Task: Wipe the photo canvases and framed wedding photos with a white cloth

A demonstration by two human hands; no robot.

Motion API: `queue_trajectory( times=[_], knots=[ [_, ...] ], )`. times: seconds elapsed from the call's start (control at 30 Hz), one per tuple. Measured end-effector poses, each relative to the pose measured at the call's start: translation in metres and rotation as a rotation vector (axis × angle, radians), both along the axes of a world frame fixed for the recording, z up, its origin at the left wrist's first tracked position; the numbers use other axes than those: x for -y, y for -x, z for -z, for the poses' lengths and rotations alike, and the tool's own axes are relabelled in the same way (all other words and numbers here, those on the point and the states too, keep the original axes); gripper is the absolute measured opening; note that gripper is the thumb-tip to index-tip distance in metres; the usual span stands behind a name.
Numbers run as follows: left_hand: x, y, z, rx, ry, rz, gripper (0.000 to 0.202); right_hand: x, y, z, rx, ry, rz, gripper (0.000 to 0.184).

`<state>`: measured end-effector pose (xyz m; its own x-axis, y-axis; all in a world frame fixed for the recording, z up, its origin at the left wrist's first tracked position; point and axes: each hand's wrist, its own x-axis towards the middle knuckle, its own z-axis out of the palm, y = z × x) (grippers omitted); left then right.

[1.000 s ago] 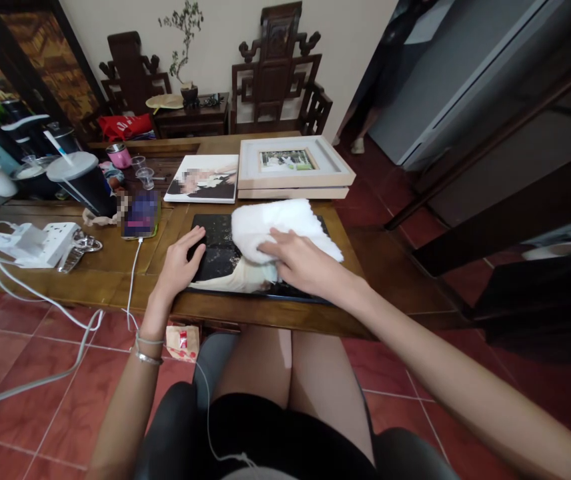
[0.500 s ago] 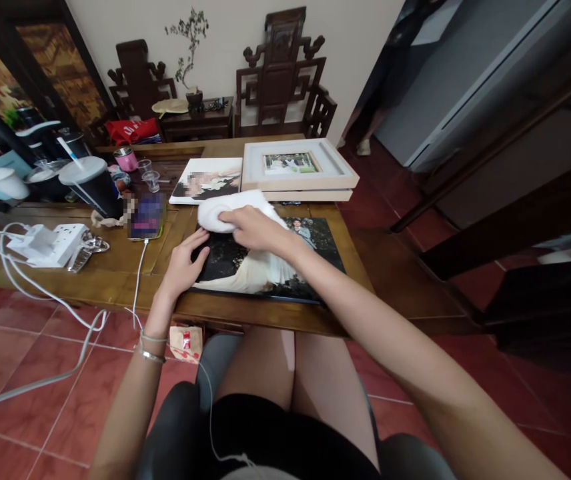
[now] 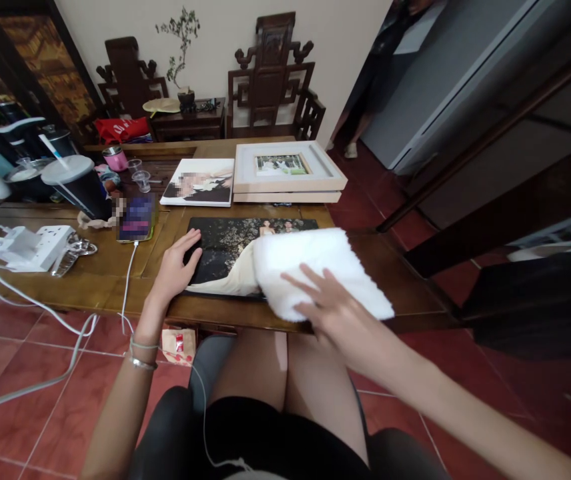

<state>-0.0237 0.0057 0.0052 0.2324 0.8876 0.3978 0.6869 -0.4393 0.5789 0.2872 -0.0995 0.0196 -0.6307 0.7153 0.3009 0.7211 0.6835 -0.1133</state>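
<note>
Since the earlier frame, I see the white cloth (image 3: 310,257) has swept from the far-left part of the dark photo panel (image 3: 220,250) to its right end, overhanging the near edge. My right hand (image 3: 334,305) spreads its fingers atop the cloth; my left hand (image 3: 173,268) lies open at the panel's left edge on the wooden table (image 3: 210,311).
</note>
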Motion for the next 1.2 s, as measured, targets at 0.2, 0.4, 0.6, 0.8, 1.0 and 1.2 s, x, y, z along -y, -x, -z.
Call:
queue_trajectory(
  times=[0.2,0.4,0.6,0.8,1.0,1.2],
  knots=[
    [-0.002,0.001,0.003,0.013,0.009,0.027,0.040,-0.018,-0.002,-0.010,-0.002,0.054,0.010,0.047],
    [-0.003,0.003,0.006,0.023,0.012,0.034,0.038,-0.115,-0.033,-0.013,0.051,0.077,0.157,0.040],
    [-0.002,0.002,0.003,0.023,0.014,0.019,0.039,-0.123,-0.038,-0.001,0.024,0.028,0.194,0.045],
    [-0.003,0.001,0.003,0.007,0.001,0.021,0.039,-0.031,-0.030,0.011,-0.018,0.032,0.046,0.040],
    [-0.004,0.001,0.004,0.003,0.009,0.024,0.040,0.047,-0.013,0.008,-0.059,-0.073,-0.029,0.035],
    [-0.005,0.004,0.006,0.008,0.017,0.041,0.040,-0.008,-0.027,0.005,-0.055,0.023,-0.014,0.044]
  ],
)
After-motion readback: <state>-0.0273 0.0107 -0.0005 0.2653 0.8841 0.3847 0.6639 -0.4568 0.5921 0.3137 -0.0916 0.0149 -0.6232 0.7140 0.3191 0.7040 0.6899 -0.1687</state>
